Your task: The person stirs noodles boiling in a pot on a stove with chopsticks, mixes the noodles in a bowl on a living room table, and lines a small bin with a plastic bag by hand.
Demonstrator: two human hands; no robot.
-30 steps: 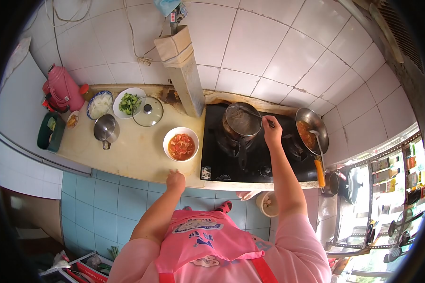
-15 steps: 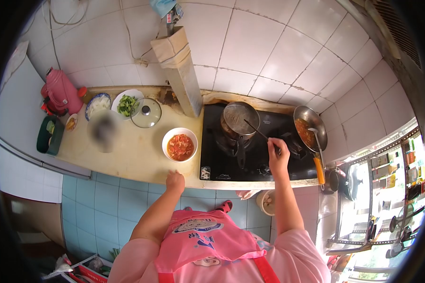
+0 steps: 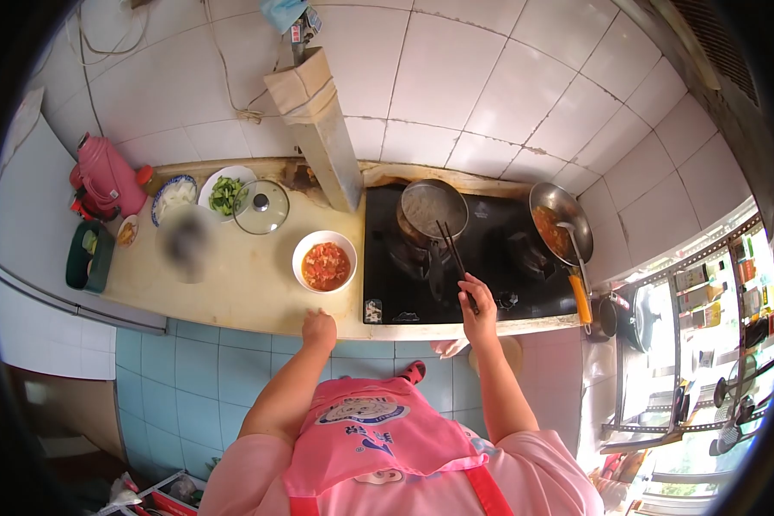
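My right hand (image 3: 478,308) is closed around a pair of dark chopsticks (image 3: 452,254) in front of the stove. Their tips point up at the near rim of a small saucepan (image 3: 467,213), whose pale, cloudy contents look like noodles in liquid. The saucepan stands on the black cooktop (image 3: 499,262), its dark handle (image 3: 436,279) toward me. At the counter's front edge rests my left hand (image 3: 319,328), fingers curled in, with nothing visible in it. Just beyond that hand sits a white bowl (image 3: 297,258) of chopped tomato in red sauce.
A wok (image 3: 581,225) with red sauce and a ladle (image 3: 574,244) stands on the cooktop's right. Leftward are a glass lid (image 3: 275,222), a plate of chopped greens (image 3: 229,196), a plate of white slices (image 3: 176,196), a green basket (image 3: 101,268) and a pink thermos (image 3: 112,176).
My right hand has moved left and nearer to me. The chopsticks' tips, over the pot's contents before, are now at its near rim. My left hand stays at the counter edge.
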